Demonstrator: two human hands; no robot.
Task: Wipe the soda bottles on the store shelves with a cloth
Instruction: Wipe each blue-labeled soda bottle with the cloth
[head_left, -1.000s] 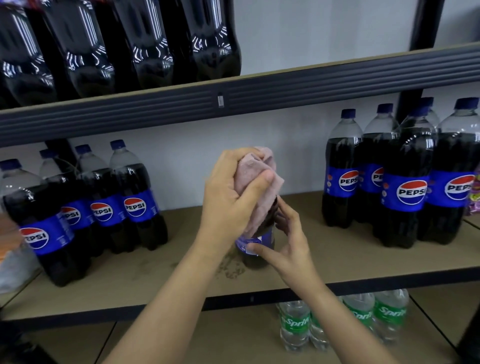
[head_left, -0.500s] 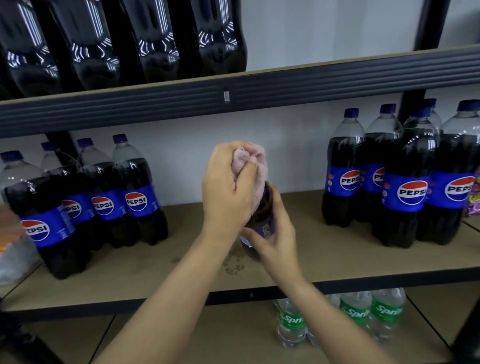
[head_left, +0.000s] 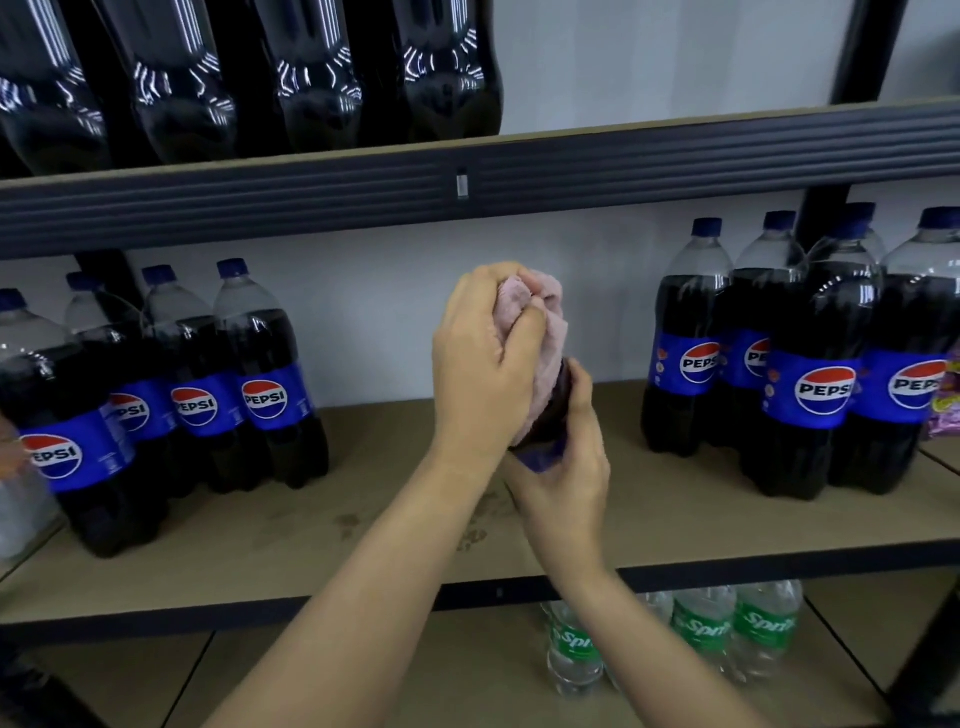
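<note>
A Pepsi bottle (head_left: 551, 415) with a blue label is held above the middle shelf (head_left: 363, 540), tilted toward me. My right hand (head_left: 569, 478) grips its lower body from underneath. My left hand (head_left: 483, 364) clutches a bunched pink cloth (head_left: 540, 317) over the bottle's top and shoulder, so the cap and neck are hidden. Only a dark strip of the bottle and a bit of its label show between the two hands.
Several Pepsi bottles (head_left: 260, 384) stand at the shelf's left and several more (head_left: 821, 374) at the right. Dark bottles (head_left: 311, 78) fill the upper shelf. Sprite bottles (head_left: 706, 629) sit on the shelf below. A pink packet (head_left: 945, 400) shows at the right edge.
The cloth has gone from draping down the bottle to being bunched up at its top, and my right hand has slid up closer under my left hand.
</note>
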